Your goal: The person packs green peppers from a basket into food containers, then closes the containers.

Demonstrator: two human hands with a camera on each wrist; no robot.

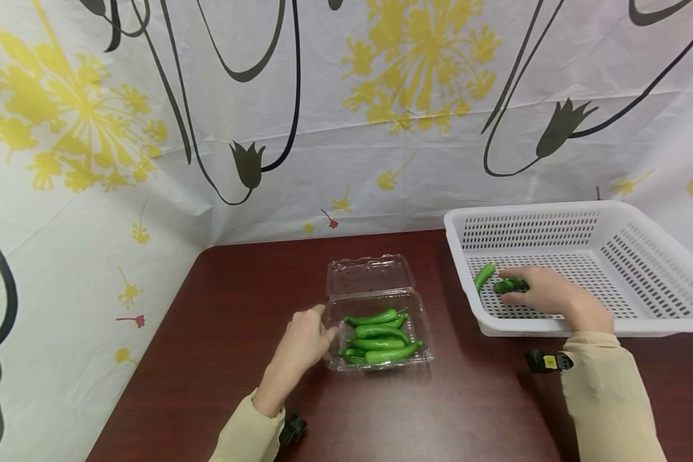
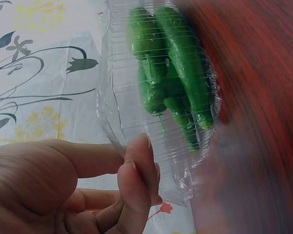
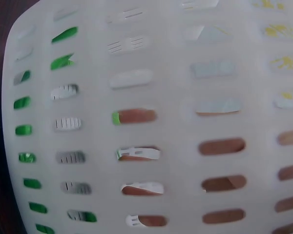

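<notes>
Several green chili peppers (image 1: 381, 343) lie in a clear plastic clamshell box (image 1: 421, 314) whose lid stands raised at the back. My left hand (image 1: 303, 337) holds the box's left side, its fingers curled by the rim; the left wrist view shows the peppers (image 2: 188, 63) through the ribbed plastic. Inside the white basket (image 1: 479, 317), my right hand (image 1: 545, 292) has its fingers and thumb around green peppers (image 1: 509, 286), partly hidden under it. Another pepper (image 1: 484, 274) lies just left of them. Through the basket's slots (image 3: 97, 146), the right wrist view shows bits of the hand and green.
A dark red-brown wooden table (image 1: 254, 301) bears the box and the basket. Behind it and at the left hangs a white sheet (image 1: 323, 128) with printed yellow flowers and dark stems. The basket's raised walls surround the right hand.
</notes>
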